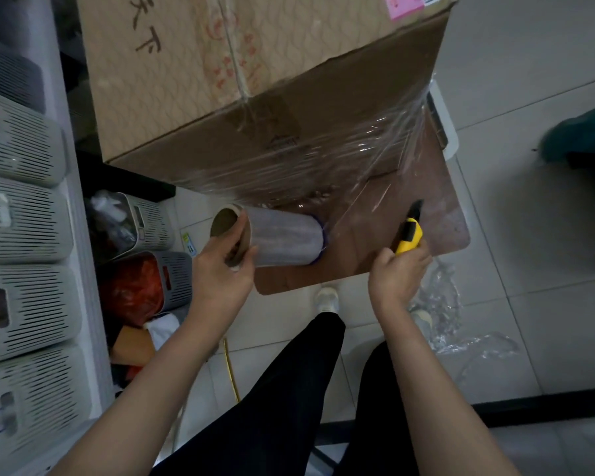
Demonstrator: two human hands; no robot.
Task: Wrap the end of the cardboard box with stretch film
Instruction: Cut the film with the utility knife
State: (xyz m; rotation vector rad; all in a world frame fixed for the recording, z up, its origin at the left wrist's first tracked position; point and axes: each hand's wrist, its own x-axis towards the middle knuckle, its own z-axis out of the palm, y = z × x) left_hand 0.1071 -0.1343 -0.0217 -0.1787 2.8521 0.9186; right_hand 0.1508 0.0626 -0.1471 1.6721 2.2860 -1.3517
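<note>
A large cardboard box [255,63] fills the upper middle of the view, resting on a brown board [409,235]. Clear stretch film [375,146] covers the lower part of its near end and right corner. My left hand [220,269] grips the cardboard core end of a stretch film roll [282,240], held lying sideways just below the box. A sheet of film runs from the roll up to the box. My right hand [397,273] holds a yellow and black utility knife [409,231], its tip pointing up toward the stretched film.
Grey slotted baskets [24,235] line a shelf on the left, with more baskets and bags on the floor beside it. Crumpled film scraps [443,304] lie on the tiled floor at the right. My legs and shoes are below the board. A dark green object [584,135] sits far right.
</note>
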